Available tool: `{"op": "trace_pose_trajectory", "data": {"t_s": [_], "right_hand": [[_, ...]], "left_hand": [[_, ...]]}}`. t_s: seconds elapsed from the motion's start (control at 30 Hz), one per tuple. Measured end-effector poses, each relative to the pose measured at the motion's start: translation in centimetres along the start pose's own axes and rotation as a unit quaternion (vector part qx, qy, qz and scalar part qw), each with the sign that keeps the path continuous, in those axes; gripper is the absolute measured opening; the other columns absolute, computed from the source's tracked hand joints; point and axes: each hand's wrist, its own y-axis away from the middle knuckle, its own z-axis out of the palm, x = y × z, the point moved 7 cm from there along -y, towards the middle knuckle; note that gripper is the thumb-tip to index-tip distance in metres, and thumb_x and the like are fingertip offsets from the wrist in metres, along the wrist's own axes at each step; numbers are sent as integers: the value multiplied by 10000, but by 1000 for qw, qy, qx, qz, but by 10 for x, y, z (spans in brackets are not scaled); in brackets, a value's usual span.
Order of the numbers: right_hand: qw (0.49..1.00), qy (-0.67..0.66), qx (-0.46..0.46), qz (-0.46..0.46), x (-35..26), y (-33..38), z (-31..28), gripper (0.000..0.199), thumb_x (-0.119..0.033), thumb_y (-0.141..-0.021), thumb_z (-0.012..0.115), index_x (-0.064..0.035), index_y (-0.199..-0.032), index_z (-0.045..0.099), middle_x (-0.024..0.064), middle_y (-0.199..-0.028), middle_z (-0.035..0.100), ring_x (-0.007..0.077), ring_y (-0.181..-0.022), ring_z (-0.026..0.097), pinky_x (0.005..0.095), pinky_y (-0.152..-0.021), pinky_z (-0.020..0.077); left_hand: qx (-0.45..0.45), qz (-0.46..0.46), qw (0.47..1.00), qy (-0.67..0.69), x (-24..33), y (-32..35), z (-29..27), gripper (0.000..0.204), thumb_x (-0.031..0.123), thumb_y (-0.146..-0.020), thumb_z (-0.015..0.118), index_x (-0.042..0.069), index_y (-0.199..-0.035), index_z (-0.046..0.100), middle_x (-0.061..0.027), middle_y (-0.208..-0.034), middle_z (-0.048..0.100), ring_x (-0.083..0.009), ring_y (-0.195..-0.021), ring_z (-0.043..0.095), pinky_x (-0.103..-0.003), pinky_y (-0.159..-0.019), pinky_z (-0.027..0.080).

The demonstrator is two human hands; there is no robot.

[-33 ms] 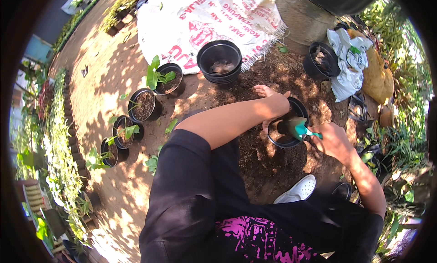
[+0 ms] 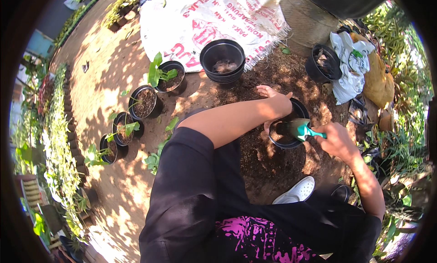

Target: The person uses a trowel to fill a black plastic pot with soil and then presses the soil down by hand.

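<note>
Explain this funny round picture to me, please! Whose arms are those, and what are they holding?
There's no robot here, just a person with bare hands. A camera worn on their head looks down, and its very wide lens makes edges look bent.

The right hand holds a trowel with a green handle, its blade inside a black pot. The left hand is at that pot's left side.

On the brown ground are a row of smaller pots with soil, a stack of black pots and a white sack with red print.
</note>
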Motion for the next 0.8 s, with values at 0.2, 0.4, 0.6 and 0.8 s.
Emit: {"op": "trace_pose_trajectory", "data": {"t_s": [0.2, 0.4, 0.6, 0.8], "right_hand": [[999, 3, 12, -48, -2, -20, -4, 201, -169, -818, 759, -96, -1004, 778, 150, -900, 730, 311, -893, 720, 444, -759, 572], [999, -23, -47, 5, -10, -38, -7, 189, -142, -821, 746, -71, -994, 768, 167, -902, 725, 383, -878, 697, 462, -802, 550], [996, -9, -43, -74, -6, -28, -9, 228, -148, -848, 712, -51, -1048, 762, 162, -709, 681, 304, -672, 691, 427, -630, 525], [992, -54, -101, -49, 19, -34, 35, 237, -174, -833, 764, -39, -1026, 760, 185, -852, 696, 403, -784, 663, 448, -720, 539]], "left_hand": [[-54, 24, 998, -19, -1, -15, 13, 1657, 744, -583, 859, 220, -1518, -405, -182, -1623, 369, -416, -1460, 391, -627, -1161, 332], [-13, 57, 998, 21, -1, -19, 14, 1667, 696, -586, 891, 237, -1511, -418, -158, -1615, 398, -422, -1430, 436, -609, -1153, 356], [81, 150, 977, 130, -10, 8, 4, 1713, 621, -495, 957, 186, -1598, -280, -117, -1544, 514, -340, -1367, 536, -589, -1106, 403], [168, 165, 944, 231, -29, 19, 18, 1641, 472, -471, 1002, 216, -1644, -116, -267, -1536, 459, -400, -1387, 511, -558, -1124, 392]]}}
